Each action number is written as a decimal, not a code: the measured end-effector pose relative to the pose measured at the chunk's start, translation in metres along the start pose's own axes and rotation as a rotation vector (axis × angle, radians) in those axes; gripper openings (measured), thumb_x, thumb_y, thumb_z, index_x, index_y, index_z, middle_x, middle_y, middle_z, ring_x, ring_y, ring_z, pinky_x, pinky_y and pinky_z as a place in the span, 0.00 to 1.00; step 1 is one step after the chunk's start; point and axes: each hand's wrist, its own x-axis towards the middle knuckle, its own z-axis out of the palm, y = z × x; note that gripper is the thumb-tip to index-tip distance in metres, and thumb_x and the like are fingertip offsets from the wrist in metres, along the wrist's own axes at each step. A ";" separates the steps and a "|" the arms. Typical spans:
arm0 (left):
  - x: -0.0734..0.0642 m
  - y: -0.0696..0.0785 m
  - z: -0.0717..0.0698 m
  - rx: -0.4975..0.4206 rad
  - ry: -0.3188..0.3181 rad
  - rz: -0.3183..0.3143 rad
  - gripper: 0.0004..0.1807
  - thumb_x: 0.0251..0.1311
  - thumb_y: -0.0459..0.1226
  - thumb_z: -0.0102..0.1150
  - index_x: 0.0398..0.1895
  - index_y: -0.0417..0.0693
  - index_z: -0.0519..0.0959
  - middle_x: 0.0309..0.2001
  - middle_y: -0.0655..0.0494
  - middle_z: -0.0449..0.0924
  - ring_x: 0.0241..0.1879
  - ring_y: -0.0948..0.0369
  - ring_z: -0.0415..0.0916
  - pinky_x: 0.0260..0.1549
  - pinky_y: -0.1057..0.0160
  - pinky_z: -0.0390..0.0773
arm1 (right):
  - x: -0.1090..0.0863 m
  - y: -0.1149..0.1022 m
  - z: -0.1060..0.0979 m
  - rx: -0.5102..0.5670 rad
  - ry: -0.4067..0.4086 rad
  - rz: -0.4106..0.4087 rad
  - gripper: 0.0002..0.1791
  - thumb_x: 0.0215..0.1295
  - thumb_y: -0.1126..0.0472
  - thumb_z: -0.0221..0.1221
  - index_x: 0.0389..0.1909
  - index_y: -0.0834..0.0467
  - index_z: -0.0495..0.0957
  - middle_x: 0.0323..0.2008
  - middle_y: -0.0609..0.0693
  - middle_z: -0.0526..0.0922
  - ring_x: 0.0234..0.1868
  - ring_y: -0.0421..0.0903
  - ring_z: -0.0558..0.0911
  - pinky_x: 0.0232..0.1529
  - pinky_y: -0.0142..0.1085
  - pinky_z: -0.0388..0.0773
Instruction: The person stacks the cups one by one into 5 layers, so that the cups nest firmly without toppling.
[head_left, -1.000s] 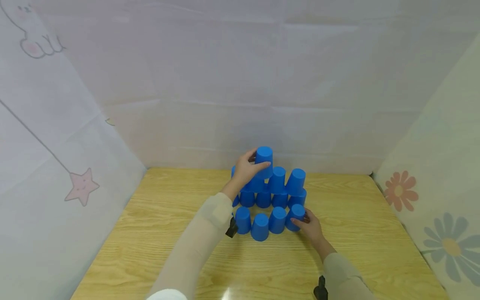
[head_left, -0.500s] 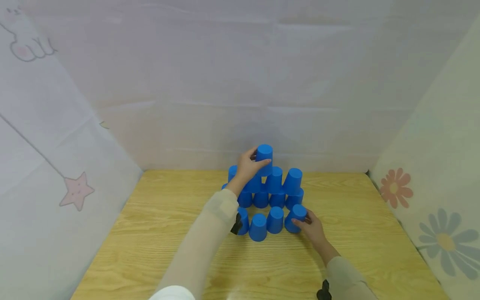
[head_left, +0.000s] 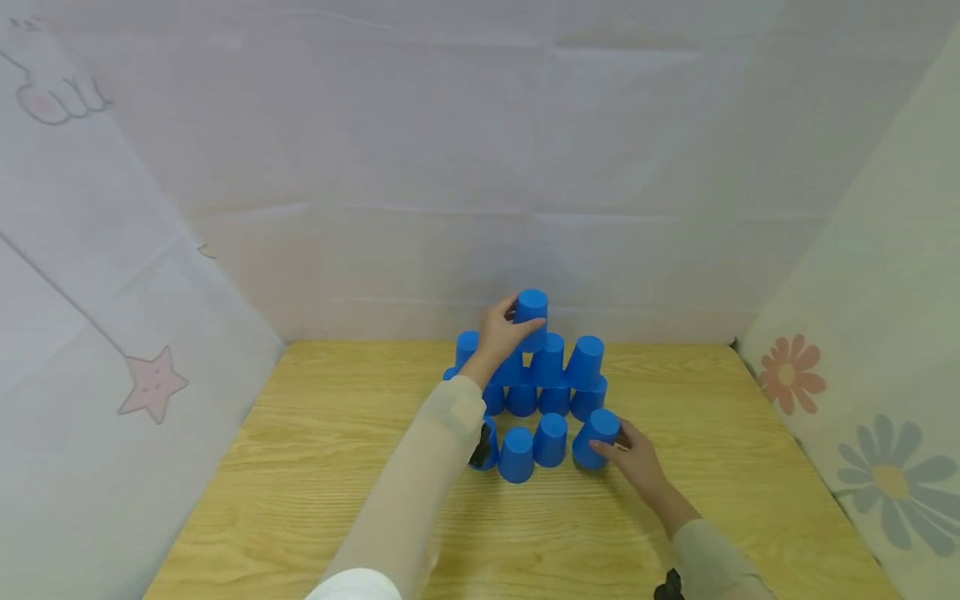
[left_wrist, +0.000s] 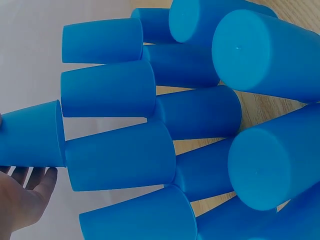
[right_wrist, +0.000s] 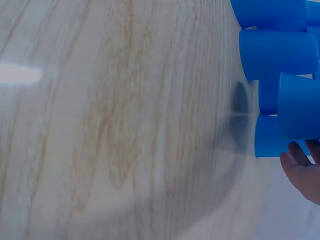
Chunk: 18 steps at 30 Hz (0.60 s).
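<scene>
My left hand (head_left: 498, 335) grips an upside-down blue cup (head_left: 533, 310) on the third level, fingers and thumb round its sides. In the left wrist view, this cup's rim (left_wrist: 61, 135) meets the bases of second-level cups (left_wrist: 122, 155). Below them stands a lower row of upside-down blue cups (head_left: 555, 401). My right hand (head_left: 636, 461) holds another upside-down blue cup (head_left: 597, 433) at the right end of the front cups, thumb on the near side. It leans a little; the right wrist view shows it above the table, beside other cups.
Several loose blue cups (head_left: 516, 457) stand upside down before the stacked rows. My left forearm (head_left: 420, 479) covers part of the stack's left side. The wooden table (head_left: 315, 450) ends at a pale cloth backdrop (head_left: 397, 275).
The right hand has drawn its cup slightly right, widening the gap to the neighbouring front cup. The left hand stays on the top cup with only a slight shift. The head view has turned a little.
</scene>
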 end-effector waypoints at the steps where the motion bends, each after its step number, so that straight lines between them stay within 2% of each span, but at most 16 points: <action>1: 0.000 0.000 0.000 -0.002 -0.003 -0.005 0.35 0.49 0.45 0.60 0.60 0.46 0.61 0.54 0.49 0.66 0.53 0.54 0.64 0.47 0.57 0.67 | -0.001 -0.001 -0.002 -0.011 -0.007 -0.004 0.36 0.51 0.48 0.59 0.59 0.58 0.59 0.55 0.58 0.66 0.54 0.56 0.65 0.51 0.53 0.61; 8: 0.000 0.000 -0.002 -0.016 -0.013 -0.045 0.35 0.50 0.46 0.59 0.61 0.46 0.60 0.56 0.49 0.65 0.54 0.54 0.62 0.49 0.56 0.66 | -0.005 -0.012 -0.011 -0.033 -0.046 -0.016 0.37 0.51 0.48 0.59 0.59 0.59 0.59 0.55 0.60 0.66 0.55 0.57 0.65 0.52 0.52 0.61; 18: 0.002 -0.001 0.002 -0.011 -0.009 -0.016 0.34 0.50 0.45 0.59 0.61 0.46 0.61 0.56 0.49 0.65 0.54 0.54 0.63 0.48 0.56 0.66 | -0.005 -0.035 -0.029 -0.089 -0.091 -0.147 0.33 0.53 0.52 0.59 0.58 0.61 0.60 0.52 0.61 0.68 0.53 0.58 0.67 0.50 0.55 0.61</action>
